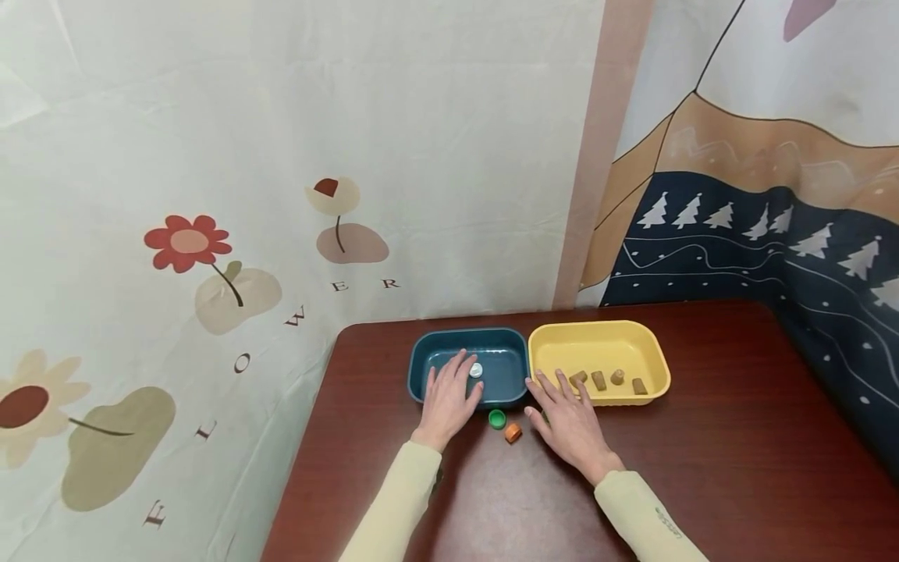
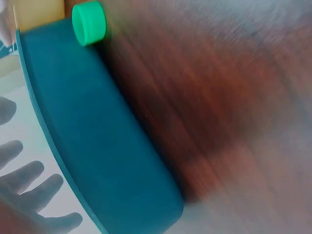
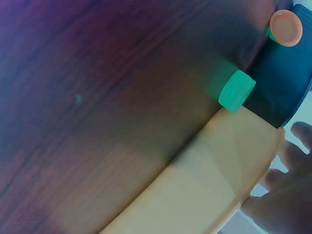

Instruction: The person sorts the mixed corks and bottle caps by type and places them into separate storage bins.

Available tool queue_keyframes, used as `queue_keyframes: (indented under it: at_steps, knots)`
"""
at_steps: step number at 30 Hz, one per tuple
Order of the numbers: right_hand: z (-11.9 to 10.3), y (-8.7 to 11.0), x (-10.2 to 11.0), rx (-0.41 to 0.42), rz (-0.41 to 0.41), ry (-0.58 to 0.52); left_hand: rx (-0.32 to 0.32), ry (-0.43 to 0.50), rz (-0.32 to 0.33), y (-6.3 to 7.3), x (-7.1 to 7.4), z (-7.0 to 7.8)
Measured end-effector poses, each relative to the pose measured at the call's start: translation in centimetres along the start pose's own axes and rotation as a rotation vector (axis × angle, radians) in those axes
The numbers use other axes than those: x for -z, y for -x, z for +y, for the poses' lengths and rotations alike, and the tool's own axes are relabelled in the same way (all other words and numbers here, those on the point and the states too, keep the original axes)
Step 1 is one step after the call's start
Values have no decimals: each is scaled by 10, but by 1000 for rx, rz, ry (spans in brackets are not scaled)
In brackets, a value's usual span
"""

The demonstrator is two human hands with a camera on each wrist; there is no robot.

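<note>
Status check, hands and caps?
Left hand over blue tray, white cap inside. Right hand at yellow tray, near edge. Green cap, orange cap on table in between.

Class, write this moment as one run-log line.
left hand: fingers over blue rectangular tray | right hand: fingers over yellow rectangular tray | table: orange round cap, green round cap | yellow tray: brown pieces

Dark red-brown table [image 1: 520, 507], blue tray [image 1: 504, 365] beside yellow tray [image 1: 597, 351], two green caps [image 1: 497, 420], one orange cap [image 1: 513, 433] nearby
</note>
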State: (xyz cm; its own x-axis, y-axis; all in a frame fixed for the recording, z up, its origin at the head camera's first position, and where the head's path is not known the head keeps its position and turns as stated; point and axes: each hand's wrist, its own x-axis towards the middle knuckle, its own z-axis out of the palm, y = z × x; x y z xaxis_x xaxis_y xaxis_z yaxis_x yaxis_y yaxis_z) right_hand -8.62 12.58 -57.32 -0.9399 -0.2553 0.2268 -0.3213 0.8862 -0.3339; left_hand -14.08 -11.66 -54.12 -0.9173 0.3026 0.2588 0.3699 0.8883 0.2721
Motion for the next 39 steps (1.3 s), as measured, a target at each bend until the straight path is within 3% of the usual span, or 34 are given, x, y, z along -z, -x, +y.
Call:
queue_keyframes:
  at_steps: [7, 27, 34, 39]
  knots:
    - [5, 4, 9, -37, 27, -72, -72, 19, 50, 18, -2, 6]
    - [29, 20, 20, -89, 100, -4, -213, 40, 105, 55, -8, 16]
    - [32, 22, 16, -94, 101, 3, -270, -13, 108, 69, -11, 19]
    - [32, 23, 15, -98, 100, 3, -348, -66, 118, 77, -13, 19]
